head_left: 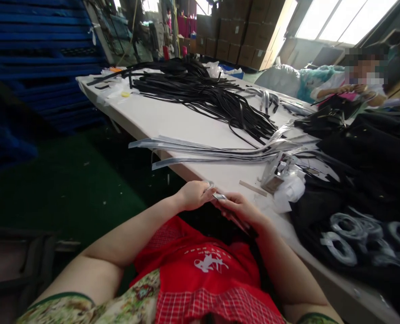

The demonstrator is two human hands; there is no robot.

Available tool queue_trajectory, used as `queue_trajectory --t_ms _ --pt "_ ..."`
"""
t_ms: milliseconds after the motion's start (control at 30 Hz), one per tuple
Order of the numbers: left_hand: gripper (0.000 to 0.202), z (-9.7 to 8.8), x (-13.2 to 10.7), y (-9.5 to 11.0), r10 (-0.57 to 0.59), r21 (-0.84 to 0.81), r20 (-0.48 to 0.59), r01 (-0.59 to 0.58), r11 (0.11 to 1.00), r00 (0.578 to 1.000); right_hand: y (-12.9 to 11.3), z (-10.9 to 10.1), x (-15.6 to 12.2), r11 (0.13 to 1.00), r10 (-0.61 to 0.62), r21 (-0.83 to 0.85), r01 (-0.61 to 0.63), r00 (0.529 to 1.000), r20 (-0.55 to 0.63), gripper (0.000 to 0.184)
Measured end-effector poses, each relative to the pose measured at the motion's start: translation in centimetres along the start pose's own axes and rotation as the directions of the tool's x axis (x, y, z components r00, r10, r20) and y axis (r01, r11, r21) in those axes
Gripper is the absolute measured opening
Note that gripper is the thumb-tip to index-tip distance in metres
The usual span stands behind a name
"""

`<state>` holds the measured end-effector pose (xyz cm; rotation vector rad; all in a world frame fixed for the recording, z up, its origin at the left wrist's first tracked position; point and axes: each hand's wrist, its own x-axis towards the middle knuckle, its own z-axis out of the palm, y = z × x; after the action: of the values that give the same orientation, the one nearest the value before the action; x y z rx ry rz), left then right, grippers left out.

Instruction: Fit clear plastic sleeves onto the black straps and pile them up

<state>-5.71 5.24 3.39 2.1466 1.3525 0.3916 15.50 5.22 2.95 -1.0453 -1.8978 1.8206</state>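
Left hand [193, 195] and right hand [242, 208] pinch a shiny piece [219, 196] at the left's three o'clock, the right's ten. Forearms [146, 225] angle toward two and eleven, beside the tabletop [186, 122].

Grey strips [206, 151] barring ahead of left hand [193, 195], free white table [189, 121] beyond, then black straps [189, 87]

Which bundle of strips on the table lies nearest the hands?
The silvery bundle, overhanging the table edge beyond the left hand; black strips lie farther back.

Wht tbl [173, 119] w/ blk strips [220, 96] & gry strips [213, 153] atop.
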Motion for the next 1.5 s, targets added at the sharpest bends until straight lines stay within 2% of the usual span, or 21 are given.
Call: queue_trajectory --t_ms 33,100,167,267,367,433,533,600,667,767,833,900,967,1000,1067,1100,1167,1233,1333,1433,1500 --pt "0.066 -0.1 -0.1 0.0 -0.038 0.062 0.102 0.032 0.998 0.994 0.2 -0.6 -0.1 0.98 -0.002 -0.197 -0.005 0.999 -0.036 0.039" --pt "0.068 0.1 -0.1 -0.2 -0.133 0.104 0.256 0.11 0.989 0.957 0.2 -1.0 -0.5 0.827 -0.028 -0.561 -0.032 0.995 -0.098 0.034" --pt "0.071 0.5 0.0 -0.5 -0.247 0.085 0.349 0.232 0.969 0.904 -0.2 -0.6 -1.0 0.673 -0.045 -0.739 -0.036 0.995 -0.09 0.036" --pt "0.076 1.2 0.0 -1.5 -0.398 0.023 0.433 0.432 0.901 0.808 -1.0 0.1 -2.0 0.647 -0.099 -0.762 0.033 0.994 -0.041 0.041" --pt "0.078 1.2 -0.4 -2.2 -0.436 -0.042 0.489 0.52 0.853 0.755 -0.6 0.1 -2.4 0.635 -0.103 -0.771 0.049 0.994 -0.021 0.034" --pt "0.078 1.0 -0.8 -2.5 -0.378 -0.184 0.574 0.564 0.805 0.727 0.6 0.0 -2.1 0.625 -0.063 -0.78 0.038 0.998 -0.002 0.029" --pt "0.073 0.3 -1.2 -2.9 -0.199 -0.467 0.691 0.64 0.61 0.695 2.9 0.8 -0.9 0.712 -0.075 -0.701 0.035 0.997 -0.027 0.033" --pt "0.067 0.0 -1.3 -3.2 -0.067 -0.616 0.696 0.642 0.456 0.715 4.1 2.5 0.0 0.852 -0.12 -0.522 0.041 0.986 -0.118 0.042" --pt "0.061 0.2 -1.0 -3.2 0.035 -0.739 0.645 0.611 0.286 0.764 4.7 4.8 0.8 0.973 -0.107 -0.226 0.05 0.963 -0.247 0.059" --pt "0.057 1.4 -0.2 -2.3 0.092 -0.887 0.456 0.461 -0.036 0.885 4.6 8.3 1.8 0.987 -0.018 0.14 0.076 0.927 -0.374 0.071" --pt "0.058 2.6 0.2 -1.2 0.046 -0.925 0.292 0.294 -0.241 0.955 4.3 9.2 2.3 0.972 0.035 0.225 0.072 0.897 -0.44 0.069" --pt "0.056 3.9 0.3 -0.3 -0.051 -0.925 0.183 0.154 -0.347 0.982 4.1 8.6 2.4 0.965 0.112 0.262 0.018 0.875 -0.472 0.067" --pt "0.055 4.8 0.0 0.1 -0.144 -0.951 0.151 0.104 -0.292 0.978 4.2 6.6 1.8 0.967 0.156 0.249 -0.048 0.887 -0.434 0.066" --pt "0.055 5.1 -0.3 0.0 -0.204 -0.978 0.129 0.09 -0.19 0.971 4.2 5.4 1.2 0.978 0.14 0.2 -0.064 0.908 -0.394 0.064" --pt "0.055 5.4 -1.0 -0.3 -0.318 -0.989 0.016 0.061 0.134 0.948 4.0 2.9 -0.4 0.998 0.055 -0.004 -0.058 0.962 -0.269 0.057" --pt "0.055 5.5 -1.5 -0.4 -0.328 -0.949 -0.054 0.054 0.311 0.943 3.8 1.8 -1.3 0.989 0.024 -0.139 -0.05 0.983 -0.183 0.053" --pt "0.059 5.7 -2.4 -0.2 -0.211 -0.808 -0.093 0.05 0.587 0.973 3.0 0.2 -2.8 0.923 0.037 -0.383 -0.038 0.999 -0.009 0.046" --pt "0.058 6.1 -3.2 0.7 -0.052 -0.676 0.005 0.042 0.735 0.999 2.2 -0.5 -4.0 0.865 0.089 -0.502 -0.023 0.99 0.107 0.044" --pt "0.043 7.1 -4.4 2.6 -0.005 -0.571 0.092 0.057 0.819 0.996 1.9 0.1 -5.0 0.897 0.099 -0.442 -0.002 0.976 0.195 0.045" --pt "0.035 8.3 -5.3 3.5 -0.04 -0.615 0.12 0.106 0.782 0.992 3.0 1.1 -5.6 0.959 0.092 -0.281 -0.021 0.966 0.241 0.045" --pt "0.034 8.9 -5.6 3.5 -0.052 -0.67 0.177 0.16 0.725 0.983 4.2 0.7 -5.6 0.97 0.1 -0.24 -0.049 0.974 0.201 0.042"
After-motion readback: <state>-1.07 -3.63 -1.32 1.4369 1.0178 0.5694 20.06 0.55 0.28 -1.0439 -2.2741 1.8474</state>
